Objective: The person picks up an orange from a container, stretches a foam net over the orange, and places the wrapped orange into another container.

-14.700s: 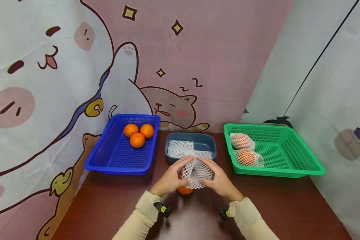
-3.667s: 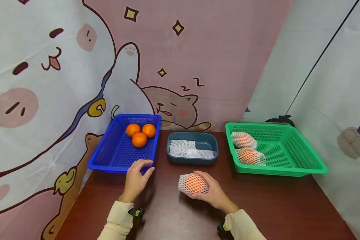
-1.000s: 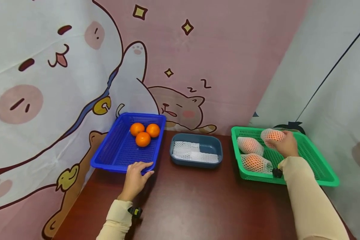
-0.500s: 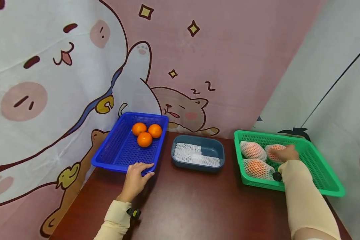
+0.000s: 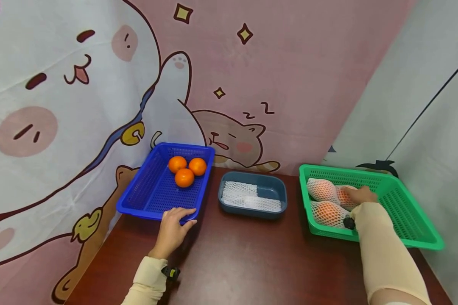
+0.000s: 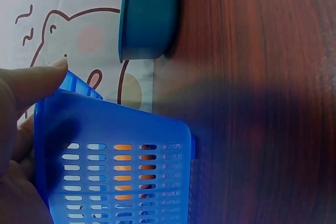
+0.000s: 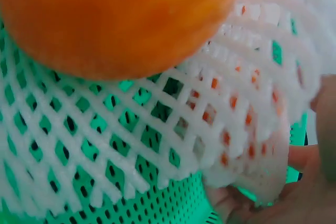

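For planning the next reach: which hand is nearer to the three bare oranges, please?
Left. The left hand is at the near right corner of the blue basket holding these bare oranges; the right hand is farther off, in the green basket, touching a netted orange.

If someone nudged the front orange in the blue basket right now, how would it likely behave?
The front orange would probably roll readily, being round and unnetted. Pushed backward, it would likely jostle the two oranges close behind. The blue basket has raised walls, which should contain a gentle roll.
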`<state>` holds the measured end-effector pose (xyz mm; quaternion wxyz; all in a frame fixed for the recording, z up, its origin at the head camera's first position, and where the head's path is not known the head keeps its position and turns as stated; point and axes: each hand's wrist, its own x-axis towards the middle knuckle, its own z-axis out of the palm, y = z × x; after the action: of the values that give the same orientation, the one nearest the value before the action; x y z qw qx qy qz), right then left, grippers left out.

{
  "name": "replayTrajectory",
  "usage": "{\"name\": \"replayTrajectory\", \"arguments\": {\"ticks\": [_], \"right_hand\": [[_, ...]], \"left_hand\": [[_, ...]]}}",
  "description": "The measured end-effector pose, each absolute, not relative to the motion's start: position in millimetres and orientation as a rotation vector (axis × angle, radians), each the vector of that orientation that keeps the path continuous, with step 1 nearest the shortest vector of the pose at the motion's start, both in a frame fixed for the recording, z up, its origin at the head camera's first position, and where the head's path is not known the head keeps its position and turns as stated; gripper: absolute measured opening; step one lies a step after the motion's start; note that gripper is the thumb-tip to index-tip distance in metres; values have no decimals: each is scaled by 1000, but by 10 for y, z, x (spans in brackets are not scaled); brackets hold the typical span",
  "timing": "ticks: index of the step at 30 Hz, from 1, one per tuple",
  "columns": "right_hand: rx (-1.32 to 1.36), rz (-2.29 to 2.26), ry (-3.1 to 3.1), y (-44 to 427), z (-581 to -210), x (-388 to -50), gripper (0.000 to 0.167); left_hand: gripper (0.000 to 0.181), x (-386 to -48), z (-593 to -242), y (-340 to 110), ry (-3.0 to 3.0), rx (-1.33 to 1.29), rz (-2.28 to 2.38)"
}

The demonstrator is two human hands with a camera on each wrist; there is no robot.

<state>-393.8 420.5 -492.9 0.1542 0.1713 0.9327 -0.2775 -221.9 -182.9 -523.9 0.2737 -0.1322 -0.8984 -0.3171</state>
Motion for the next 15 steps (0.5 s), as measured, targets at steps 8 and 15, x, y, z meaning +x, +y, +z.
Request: {"name": "replayTrajectory", "arguments": {"ticks": [8, 15], "right_hand": [[531, -875, 2690, 4229, -4901, -3878, 104], [514, -801, 2702, 4230, -4778, -3829, 101]], "left_hand": [[34, -2222, -5228, -1839, -2383, -373, -844], [34, -2227, -5243, -1825, -2407, -375, -856]]}}
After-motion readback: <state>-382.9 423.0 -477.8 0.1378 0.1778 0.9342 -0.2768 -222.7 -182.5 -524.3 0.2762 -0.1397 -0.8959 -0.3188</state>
